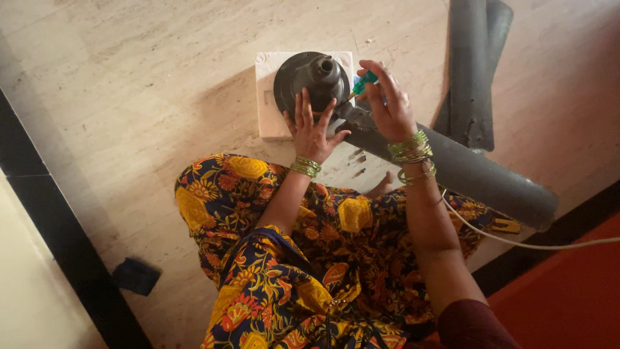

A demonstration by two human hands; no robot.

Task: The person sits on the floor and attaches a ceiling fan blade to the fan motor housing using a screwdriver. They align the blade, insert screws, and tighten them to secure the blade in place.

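Observation:
A dark round fan motor housing (311, 79) rests on a white foam block (268, 106) on the pale stone floor. My left hand (312, 128) lies flat on the housing's near edge, fingers spread. My right hand (386, 103) grips a green-handled screwdriver (363, 83) whose tip points at the housing's right side. A long grey fan blade (465, 169) runs from the housing to the right, passing under my right wrist. Both wrists wear green and gold bangles.
Two more grey blades (475, 64) lie at the upper right. Small screws (358, 158) sit on the floor by my knee. A white cord (529, 244) trails right. A dark cloth (135, 276) lies at lower left. My patterned-clad legs fill the foreground.

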